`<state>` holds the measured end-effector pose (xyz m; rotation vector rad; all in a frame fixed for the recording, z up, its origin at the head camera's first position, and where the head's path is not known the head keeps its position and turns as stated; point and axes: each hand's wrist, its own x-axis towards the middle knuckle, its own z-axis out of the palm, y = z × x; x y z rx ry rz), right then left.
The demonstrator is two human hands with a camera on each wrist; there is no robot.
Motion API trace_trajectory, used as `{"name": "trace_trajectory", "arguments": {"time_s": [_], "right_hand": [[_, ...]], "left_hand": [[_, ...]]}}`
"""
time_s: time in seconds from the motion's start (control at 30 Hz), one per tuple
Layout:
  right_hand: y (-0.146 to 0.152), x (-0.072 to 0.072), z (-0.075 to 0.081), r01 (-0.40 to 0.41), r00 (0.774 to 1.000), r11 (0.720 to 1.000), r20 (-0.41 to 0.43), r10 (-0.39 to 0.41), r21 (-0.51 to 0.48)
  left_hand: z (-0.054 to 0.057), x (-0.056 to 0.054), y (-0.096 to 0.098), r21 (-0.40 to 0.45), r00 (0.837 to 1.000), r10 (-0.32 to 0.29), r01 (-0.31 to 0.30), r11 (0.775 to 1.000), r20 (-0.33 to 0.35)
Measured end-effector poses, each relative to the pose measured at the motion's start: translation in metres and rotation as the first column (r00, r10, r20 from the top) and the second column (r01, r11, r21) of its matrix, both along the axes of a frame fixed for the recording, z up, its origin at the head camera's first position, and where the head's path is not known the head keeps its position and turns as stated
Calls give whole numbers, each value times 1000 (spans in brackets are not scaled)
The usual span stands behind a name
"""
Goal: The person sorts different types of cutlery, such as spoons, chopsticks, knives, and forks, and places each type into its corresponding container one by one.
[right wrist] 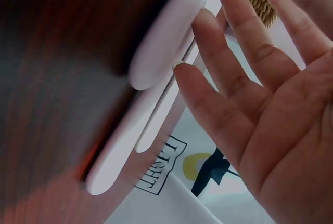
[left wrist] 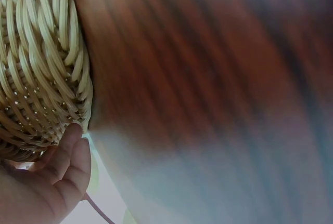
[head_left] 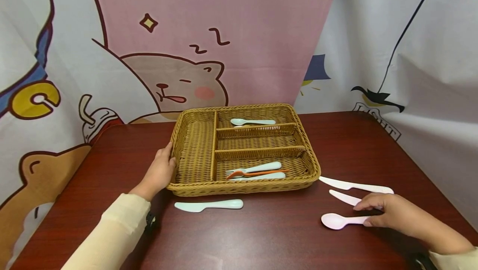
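My left hand (head_left: pixel 158 172) touches the outer left wall of a woven cutlery basket (head_left: pixel 242 187); in the left wrist view its fingertips rest against the weave. At the right, my right hand (head_left: pixel 392 212) hovers around the handle of a pale pink spoon (head_left: pixel 335 221), thumb close by its end. In the right wrist view the fingers are loosely spread, not curled round anything. A pink knife (head_left: pixel 343 197) lies partly under that hand, and a whitish knife (head_left: pixel 354 186) just behind. In front of the basket lies a mint knife (head_left: pixel 209 205).
The basket's back compartment holds a mint spoon (head_left: pixel 254 122). In its front compartment lie a mint fork (head_left: pixel 257 167), an orange utensil (head_left: pixel 257 173) and another mint utensil (head_left: pixel 267 176). A printed curtain (head_left: pixel 261 33) hangs behind the dark red table (head_left: pixel 261 237).
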<state>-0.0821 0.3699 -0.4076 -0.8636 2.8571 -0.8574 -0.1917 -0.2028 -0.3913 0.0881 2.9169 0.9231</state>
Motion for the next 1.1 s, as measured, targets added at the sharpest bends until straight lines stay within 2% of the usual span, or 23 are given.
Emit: {"name": "trace_trajectory", "arguments": {"time_s": [0.17,0.43,0.97,1.1], "right_hand": [[1,2,-5,-46,998,999,-52,45,-25],[2,4,-10,-74,992,996,-104,69,-51],[-3,7,-11,-11,994,1000,-105,13,11],[-6,5,-11,-25,984,1000,-175,22,-12]], "left_hand": [[1,1,1,1,1000,7,-7,1000,-16],[1,-1,0,-6,1000,-5,5,1000,-1],[0,0,-1,8,1000,-7,7,1000,1],[-2,-1,-1,10,1000,-8,8,1000,4]]}}
